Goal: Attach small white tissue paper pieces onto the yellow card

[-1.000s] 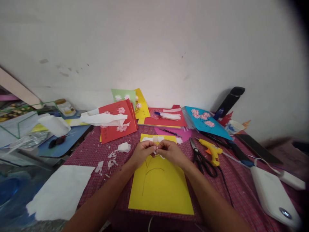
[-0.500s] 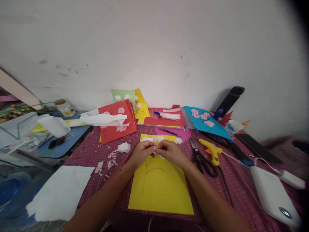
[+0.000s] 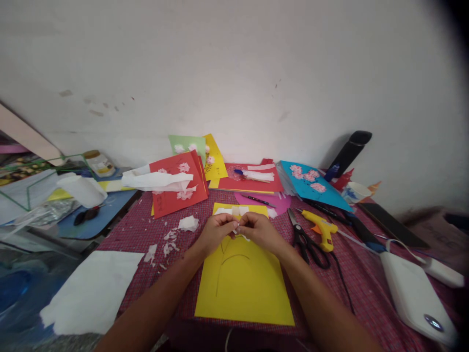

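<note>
My left hand (image 3: 215, 232) and my right hand (image 3: 261, 231) meet fingertip to fingertip above the upper part of a yellow paper sheet (image 3: 245, 288). Both pinch a small piece of white tissue paper (image 3: 235, 230), mostly hidden by the fingers. Thin dark curved lines are drawn on the sheet. Just beyond my hands, white paper strips (image 3: 240, 210) lie across its top edge. A folded scrap of white tissue (image 3: 188, 224) rests on the checked cloth left of my left hand, with small torn bits (image 3: 170, 248) nearby.
To the right lie black-handled scissors (image 3: 309, 247), a yellow glue gun (image 3: 320, 227) with its cord, and a white power bank (image 3: 414, 293). Red cards (image 3: 176, 195) with tissue flowers and a blue card (image 3: 315, 186) stand behind. A large white sheet (image 3: 93, 291) sits at left.
Hardly anything differs. Both hands keep the same place, and the fingertips shift only very slightly around the white tissue paper.
</note>
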Action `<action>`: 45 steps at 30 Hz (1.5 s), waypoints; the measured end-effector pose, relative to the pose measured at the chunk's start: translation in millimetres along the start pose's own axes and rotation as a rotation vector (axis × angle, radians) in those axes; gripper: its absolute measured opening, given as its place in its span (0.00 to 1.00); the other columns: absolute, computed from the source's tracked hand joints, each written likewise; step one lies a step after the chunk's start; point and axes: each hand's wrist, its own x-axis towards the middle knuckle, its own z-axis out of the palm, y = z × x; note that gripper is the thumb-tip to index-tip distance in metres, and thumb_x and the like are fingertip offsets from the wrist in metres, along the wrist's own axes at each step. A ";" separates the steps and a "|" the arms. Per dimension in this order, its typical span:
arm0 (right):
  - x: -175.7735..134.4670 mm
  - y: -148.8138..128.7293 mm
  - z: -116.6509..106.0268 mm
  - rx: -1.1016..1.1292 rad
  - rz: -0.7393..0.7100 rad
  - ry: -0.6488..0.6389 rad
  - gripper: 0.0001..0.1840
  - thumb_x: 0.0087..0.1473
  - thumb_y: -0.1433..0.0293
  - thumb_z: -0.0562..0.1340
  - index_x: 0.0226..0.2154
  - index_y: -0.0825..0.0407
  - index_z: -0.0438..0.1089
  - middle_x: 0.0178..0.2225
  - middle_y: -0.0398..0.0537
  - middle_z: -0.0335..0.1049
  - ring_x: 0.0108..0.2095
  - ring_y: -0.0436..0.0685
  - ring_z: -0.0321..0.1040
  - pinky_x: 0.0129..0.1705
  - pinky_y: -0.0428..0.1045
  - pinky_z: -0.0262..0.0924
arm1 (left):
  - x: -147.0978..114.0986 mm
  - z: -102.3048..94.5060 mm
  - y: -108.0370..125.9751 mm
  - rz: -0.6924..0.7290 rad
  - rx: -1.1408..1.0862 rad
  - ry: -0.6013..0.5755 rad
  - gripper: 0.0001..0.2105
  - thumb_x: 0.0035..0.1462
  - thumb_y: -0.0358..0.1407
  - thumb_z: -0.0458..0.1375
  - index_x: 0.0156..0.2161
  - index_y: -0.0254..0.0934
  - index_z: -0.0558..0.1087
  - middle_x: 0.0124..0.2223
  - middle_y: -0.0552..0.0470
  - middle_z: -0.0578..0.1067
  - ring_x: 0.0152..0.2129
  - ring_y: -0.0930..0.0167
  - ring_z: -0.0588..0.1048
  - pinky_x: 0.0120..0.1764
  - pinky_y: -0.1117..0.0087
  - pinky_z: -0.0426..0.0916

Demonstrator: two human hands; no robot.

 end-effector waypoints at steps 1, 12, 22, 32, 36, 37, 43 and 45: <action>-0.2 -0.3 0.0 0.001 0.000 -0.001 0.08 0.48 0.66 0.64 0.25 0.53 0.68 0.22 0.41 0.65 0.22 0.48 0.57 0.24 0.43 0.51 | 0.0 0.0 0.2 -0.003 -0.003 -0.001 0.08 0.50 0.37 0.61 0.32 0.31 0.74 0.26 0.52 0.73 0.22 0.75 0.71 0.26 0.75 0.66; -0.2 -1.5 -1.2 -0.020 -0.009 -0.010 0.06 0.48 0.67 0.63 0.25 0.53 0.68 0.22 0.41 0.65 0.22 0.48 0.57 0.25 0.43 0.52 | 0.3 -1.1 -1.7 -0.005 -0.021 -0.003 0.08 0.50 0.37 0.62 0.32 0.31 0.74 0.27 0.52 0.73 0.23 0.75 0.70 0.26 0.75 0.66; 0.1 0.1 -0.4 -0.030 -0.021 -0.011 0.07 0.50 0.67 0.62 0.27 0.54 0.69 0.23 0.41 0.65 0.23 0.48 0.58 0.25 0.43 0.51 | 1.2 -0.2 0.3 0.015 0.025 0.042 0.09 0.48 0.38 0.62 0.30 0.31 0.74 0.26 0.52 0.73 0.22 0.75 0.70 0.26 0.74 0.66; 0.3 -0.7 -0.8 -0.065 -0.031 -0.014 0.08 0.52 0.67 0.59 0.27 0.54 0.69 0.22 0.41 0.64 0.22 0.47 0.57 0.24 0.43 0.50 | 2.5 -1.3 -0.5 0.041 0.088 0.061 0.07 0.49 0.35 0.61 0.31 0.31 0.75 0.26 0.52 0.73 0.22 0.75 0.70 0.26 0.75 0.67; 0.4 1.3 -0.9 -0.052 -0.025 -0.027 0.08 0.53 0.67 0.59 0.27 0.54 0.69 0.21 0.41 0.64 0.22 0.47 0.58 0.24 0.43 0.50 | 3.0 -2.6 -2.1 0.049 0.103 0.073 0.07 0.49 0.35 0.61 0.31 0.31 0.76 0.26 0.52 0.73 0.22 0.75 0.70 0.26 0.74 0.67; 0.3 1.6 -1.0 -0.052 -0.025 -0.029 0.08 0.53 0.67 0.59 0.27 0.54 0.69 0.21 0.41 0.64 0.22 0.47 0.58 0.24 0.43 0.50 | 3.1 -2.8 -2.2 0.049 0.108 0.078 0.07 0.49 0.35 0.61 0.31 0.31 0.76 0.26 0.52 0.74 0.21 0.75 0.70 0.26 0.74 0.67; 0.4 2.2 -1.1 -0.055 -0.022 -0.030 0.09 0.53 0.66 0.59 0.27 0.54 0.69 0.21 0.41 0.64 0.22 0.48 0.57 0.24 0.43 0.50 | 2.7 -3.1 -0.9 0.038 0.129 0.105 0.06 0.48 0.33 0.61 0.30 0.32 0.76 0.26 0.52 0.74 0.21 0.75 0.70 0.26 0.74 0.67; 0.6 2.3 -0.9 -0.055 -0.019 -0.031 0.09 0.53 0.66 0.59 0.27 0.54 0.69 0.21 0.41 0.64 0.22 0.48 0.57 0.24 0.43 0.50 | 2.4 -2.8 -0.3 0.034 0.135 0.109 0.06 0.48 0.33 0.61 0.30 0.32 0.77 0.26 0.53 0.74 0.21 0.75 0.70 0.26 0.75 0.67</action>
